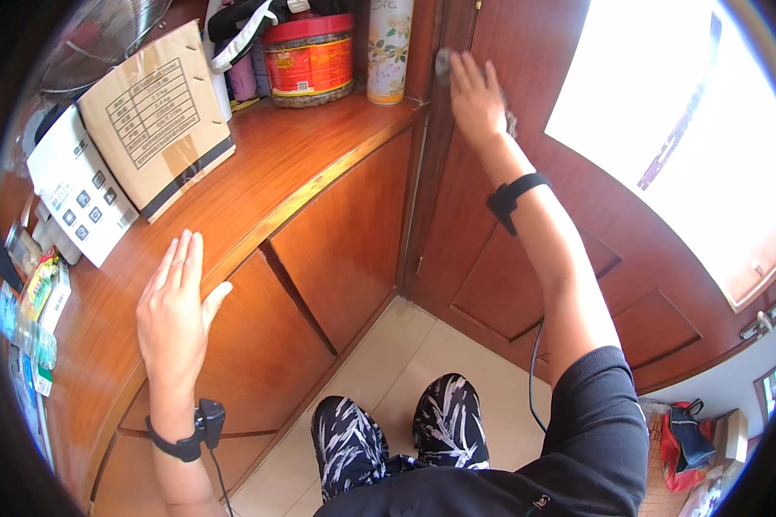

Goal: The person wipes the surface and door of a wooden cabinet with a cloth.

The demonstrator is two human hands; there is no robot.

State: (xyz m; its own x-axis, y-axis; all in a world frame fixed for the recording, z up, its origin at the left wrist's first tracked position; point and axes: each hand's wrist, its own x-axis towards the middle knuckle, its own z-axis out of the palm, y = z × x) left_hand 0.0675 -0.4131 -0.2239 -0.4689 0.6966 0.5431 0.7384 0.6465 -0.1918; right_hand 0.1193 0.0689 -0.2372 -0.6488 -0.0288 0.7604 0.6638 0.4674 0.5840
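My left hand (178, 304) is flat with its thumb apart, over the front edge of the wooden counter (284, 165); whether it touches the wood is unclear. My right hand (477, 97) reaches to the hinge side of a reddish-brown wooden door (517, 200). Under its palm is a grey cloth (510, 123), of which only small parts show beside the wrist and, blurred, at the fingertips. A floral spray can (389, 52) stands left of that hand, at the counter's end. Next to it is a red-lidded plastic jar (309, 61).
A cardboard box (158, 119) and a white box (81, 187) stand on the counter behind my left hand. Small packets (39, 291) lie at far left. Cabinet doors (343, 245) are below. A cable hangs by my right arm. A red bag (679, 452) is at lower right.
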